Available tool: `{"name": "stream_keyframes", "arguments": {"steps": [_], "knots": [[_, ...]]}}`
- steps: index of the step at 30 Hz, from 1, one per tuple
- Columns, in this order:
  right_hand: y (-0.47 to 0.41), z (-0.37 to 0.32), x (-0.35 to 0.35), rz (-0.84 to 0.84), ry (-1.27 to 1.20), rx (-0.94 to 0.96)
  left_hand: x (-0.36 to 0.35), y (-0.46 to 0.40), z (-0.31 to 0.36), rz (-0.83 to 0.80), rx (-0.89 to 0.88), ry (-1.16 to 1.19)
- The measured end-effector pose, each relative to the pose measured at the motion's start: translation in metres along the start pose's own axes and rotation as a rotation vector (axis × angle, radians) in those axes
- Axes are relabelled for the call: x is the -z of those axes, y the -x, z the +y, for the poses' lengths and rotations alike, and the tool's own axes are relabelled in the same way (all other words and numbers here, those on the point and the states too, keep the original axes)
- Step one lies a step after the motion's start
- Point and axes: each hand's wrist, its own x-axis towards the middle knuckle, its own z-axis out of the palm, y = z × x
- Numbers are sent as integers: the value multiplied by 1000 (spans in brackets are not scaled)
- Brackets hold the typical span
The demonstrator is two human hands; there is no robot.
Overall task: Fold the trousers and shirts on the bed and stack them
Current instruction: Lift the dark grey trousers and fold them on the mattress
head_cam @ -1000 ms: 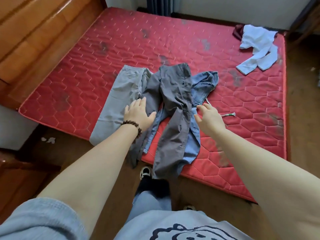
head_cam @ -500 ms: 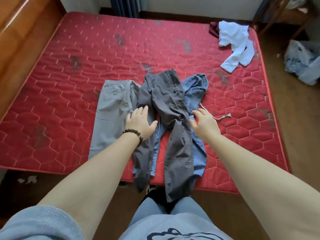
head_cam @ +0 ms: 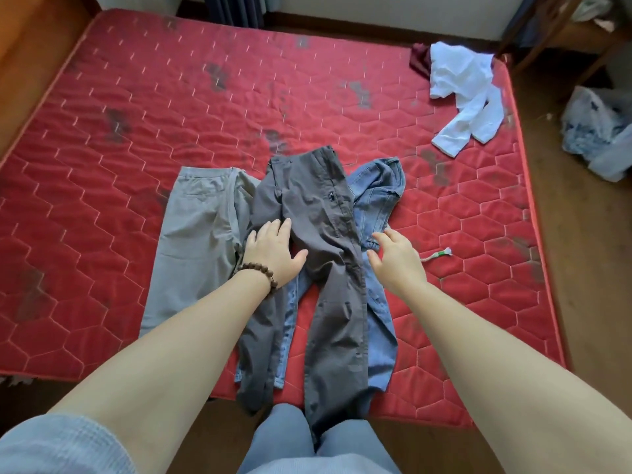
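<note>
Broadly, the red mattress (head_cam: 136, 131) carries everything. Dark grey trousers (head_cam: 328, 268) lie lengthwise toward the person, waistband away, legs hanging over the near edge, on top of blue jeans (head_cam: 379, 196); light grey trousers (head_cam: 195, 241) lie parallel just to the left. A white shirt (head_cam: 468, 94) sits crumpled at the far right corner. The left hand (head_cam: 273, 251), fingers spread, presses flat on the dark trousers. The right hand (head_cam: 396, 258), fingers relaxed and holding nothing, is over the jeans beside a cord (head_cam: 437, 254).
</note>
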Motion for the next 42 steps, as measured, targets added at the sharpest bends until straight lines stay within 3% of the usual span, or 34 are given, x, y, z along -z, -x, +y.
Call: {"name": "stream_keyframes", "arguments": {"steps": [11,17,22,26,32,36,39,42], "knots": [[-187,24,-118,-129,107,89,-113,-170,-66,-90,186,25],[-284,23,-175,-110,76,82,-164,-256,-102,3,337,87],[-314,14,-209,-106,107,-114,-194,-282,-110,-33,422,225],[-314,11,-225,-48,96,-214,-205,-278,-98,80,324,184],[-299,18,-210,-119,253,-164,-200,-254,-82,145,194,126],[-276,28,-205,-90,232,-163,-194,-223,-64,123,105,152],[-261,34,-210,-187,155,-282,-199,-191,-50,62,46,163],[-251,44,-221,-124,152,-274,-213,-159,-43,11,14,140]]}}
